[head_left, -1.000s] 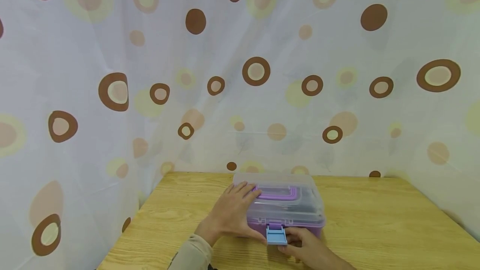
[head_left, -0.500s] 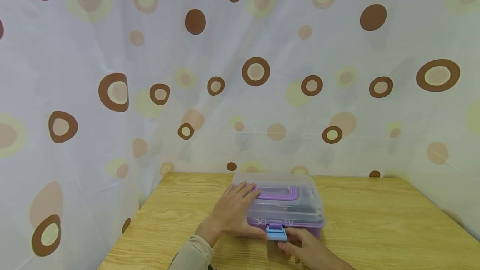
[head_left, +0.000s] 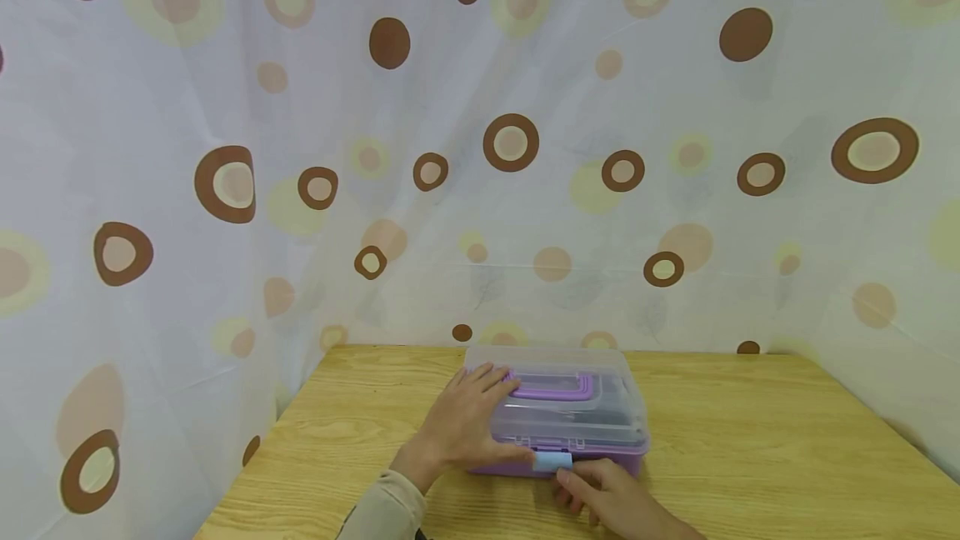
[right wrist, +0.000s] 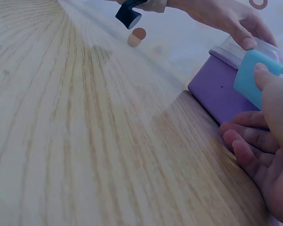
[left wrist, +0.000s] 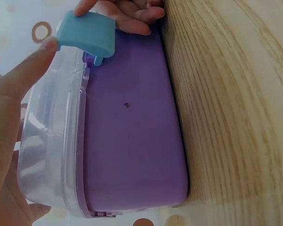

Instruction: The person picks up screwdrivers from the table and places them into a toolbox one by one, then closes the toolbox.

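Observation:
A plastic box with a purple base point(head_left: 502, 469) and a clear lid point(head_left: 600, 419) stands on the table. A purple handle point(head_left: 558, 395) lies across the lid. At the front middle, a light blue latch point(head_left: 552, 462) tilts out from the purple wall point(left wrist: 132, 132). My left hand point(head_left: 459, 425) lies spread over the lid's left side, its thumb straight along the front to the latch's edge. My right hand point(head_left: 618, 500) is at the latch's right; its thumb point(right wrist: 260, 75) presses the latch's outer face, while the other fingers point(right wrist: 252, 134) hang loosely bent below it.
The wooden table point(head_left: 735, 440) extends on both sides of the box. Behind it hangs a white curtain point(head_left: 480, 215) with brown and beige circles. A black strap or device point(right wrist: 129, 18) sits near the left sleeve point(head_left: 386, 507).
The blue latch has swung upward, its near edge now higher and its ridged inner side out of sight. My right thumb has moved onto its outer face. My left hand has stayed in place.

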A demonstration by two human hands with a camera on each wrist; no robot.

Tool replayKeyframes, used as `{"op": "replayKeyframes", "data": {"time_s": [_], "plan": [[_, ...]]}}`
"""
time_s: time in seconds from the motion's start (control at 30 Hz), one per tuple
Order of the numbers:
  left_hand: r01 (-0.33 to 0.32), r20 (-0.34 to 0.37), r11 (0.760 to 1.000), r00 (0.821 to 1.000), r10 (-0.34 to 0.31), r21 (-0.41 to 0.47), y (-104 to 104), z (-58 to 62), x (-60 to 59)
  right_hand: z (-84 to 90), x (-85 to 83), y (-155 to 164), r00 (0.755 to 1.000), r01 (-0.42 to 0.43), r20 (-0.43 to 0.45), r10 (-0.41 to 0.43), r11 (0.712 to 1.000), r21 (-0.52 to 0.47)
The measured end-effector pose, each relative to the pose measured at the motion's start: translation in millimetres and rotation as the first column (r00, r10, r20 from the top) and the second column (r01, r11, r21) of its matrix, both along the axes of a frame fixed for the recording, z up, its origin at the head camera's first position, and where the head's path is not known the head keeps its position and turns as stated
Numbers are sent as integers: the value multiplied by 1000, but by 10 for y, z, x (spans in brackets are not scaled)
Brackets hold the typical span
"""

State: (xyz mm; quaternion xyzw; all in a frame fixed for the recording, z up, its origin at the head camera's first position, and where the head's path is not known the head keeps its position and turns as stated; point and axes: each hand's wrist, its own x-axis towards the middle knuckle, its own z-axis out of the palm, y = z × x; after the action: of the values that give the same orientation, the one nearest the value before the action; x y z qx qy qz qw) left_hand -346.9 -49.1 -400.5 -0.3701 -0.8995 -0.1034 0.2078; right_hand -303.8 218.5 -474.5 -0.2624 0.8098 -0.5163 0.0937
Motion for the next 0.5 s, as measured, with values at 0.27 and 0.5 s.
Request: {"op": "replayKeyframes", "data": {"time_s": [0.27,0.5], "plan": [[-3,-61,998,998,7,69,35,-34,-29,2,40,-45,996,75,42,-75,997,1],[2,-110,996,994,8,93,55,-87,-60,39,51,-86,996,90,28,-89,996,-8]]}}
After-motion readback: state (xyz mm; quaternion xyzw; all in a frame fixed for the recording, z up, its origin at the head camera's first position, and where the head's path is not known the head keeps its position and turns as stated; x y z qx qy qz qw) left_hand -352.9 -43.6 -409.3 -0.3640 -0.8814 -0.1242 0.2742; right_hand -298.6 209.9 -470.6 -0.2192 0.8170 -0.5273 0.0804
